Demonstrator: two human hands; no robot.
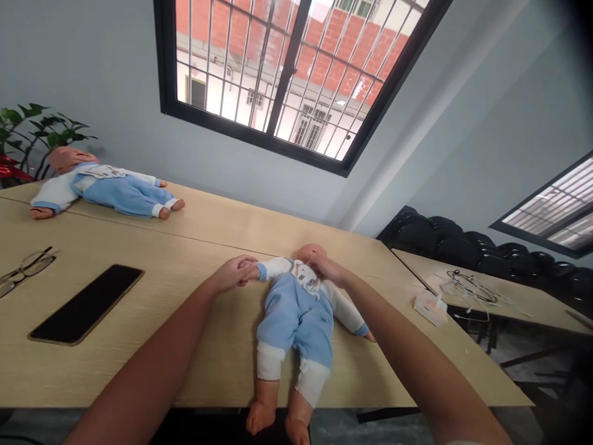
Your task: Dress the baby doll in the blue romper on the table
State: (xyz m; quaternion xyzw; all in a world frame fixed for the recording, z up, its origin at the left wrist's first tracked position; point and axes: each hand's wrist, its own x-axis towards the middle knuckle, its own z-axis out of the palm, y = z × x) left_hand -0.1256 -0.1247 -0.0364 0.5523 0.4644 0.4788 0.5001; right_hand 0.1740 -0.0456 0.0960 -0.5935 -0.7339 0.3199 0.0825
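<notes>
Fingers (245,262) of the left hand (231,274) grasp the small plastic hand (252,274) of a blue-and-white-clothed baby doll (296,309); the right hand (328,270) is at its neck, whether gripping I cannot tell.
On the broad, pale wood-grain table (220,364) this doll lies on its back, feet past the near edge; a similarly dressed second doll (120,188) lies farther left, a flat black rectangular phone (88,304) nearer.
</notes>
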